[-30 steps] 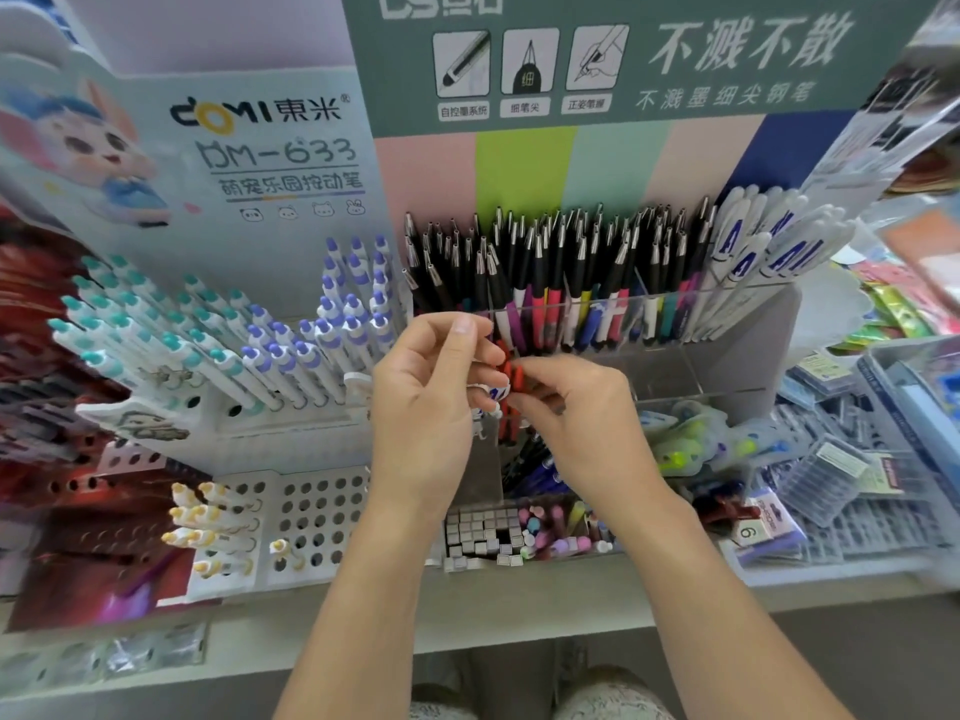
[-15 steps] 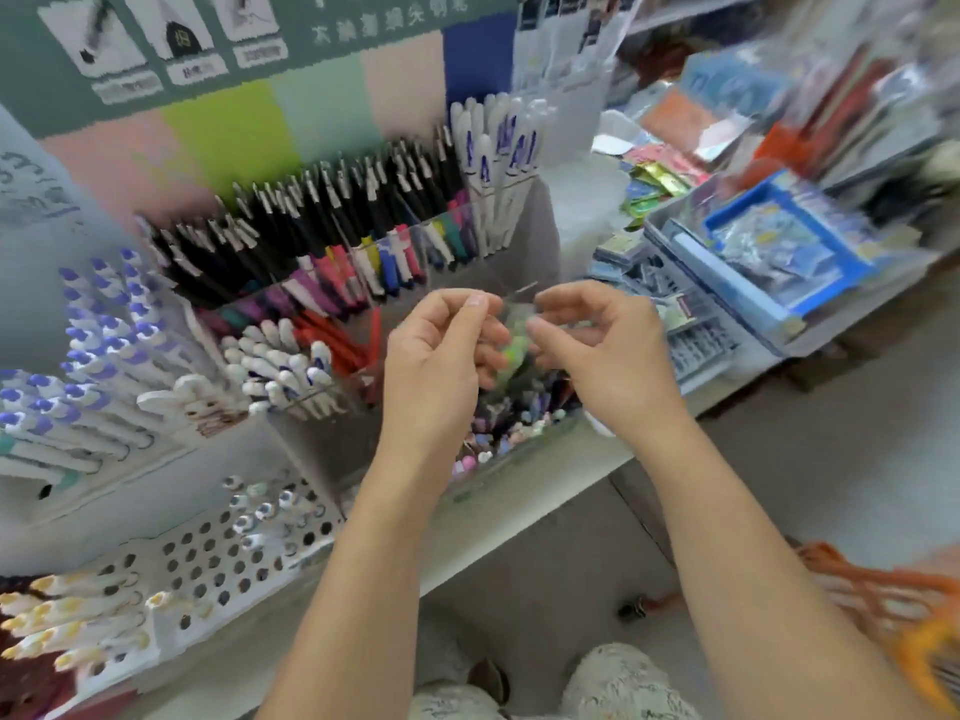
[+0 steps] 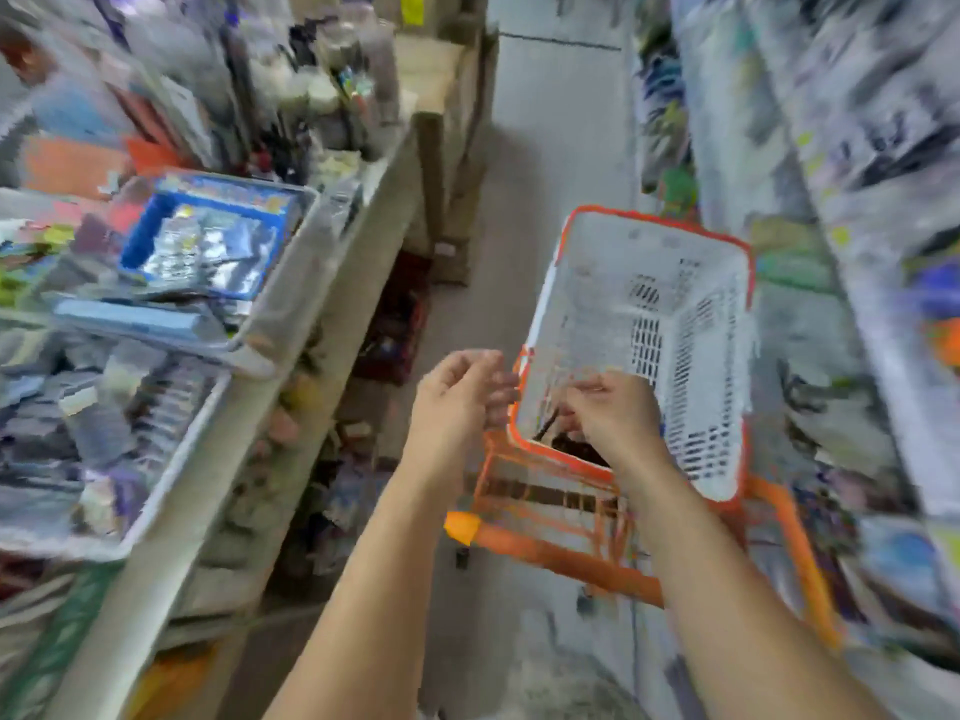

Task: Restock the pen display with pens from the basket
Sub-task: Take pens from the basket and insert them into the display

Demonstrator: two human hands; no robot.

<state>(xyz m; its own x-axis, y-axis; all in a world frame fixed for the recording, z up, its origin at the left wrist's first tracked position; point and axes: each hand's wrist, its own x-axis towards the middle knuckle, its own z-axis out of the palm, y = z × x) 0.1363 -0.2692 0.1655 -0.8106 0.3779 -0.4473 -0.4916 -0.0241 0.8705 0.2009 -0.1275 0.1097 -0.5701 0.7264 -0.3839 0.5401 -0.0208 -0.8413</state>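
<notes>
While the picture is very blurry, the white basket [image 3: 675, 324] with an orange rim sits on an orange cart [image 3: 571, 553] in the aisle. Something dark lies at its bottom. Right hand [image 3: 613, 418] is over the basket's near corner; its grip cannot be told. Left hand [image 3: 457, 402] hangs loose just beside, holding nothing. A shelf [image 3: 322, 324] of goods stands left.

Left hand [image 3: 457, 402] raised, fingers curled; right hand [image 3: 608, 413] curled, blurred
</notes>
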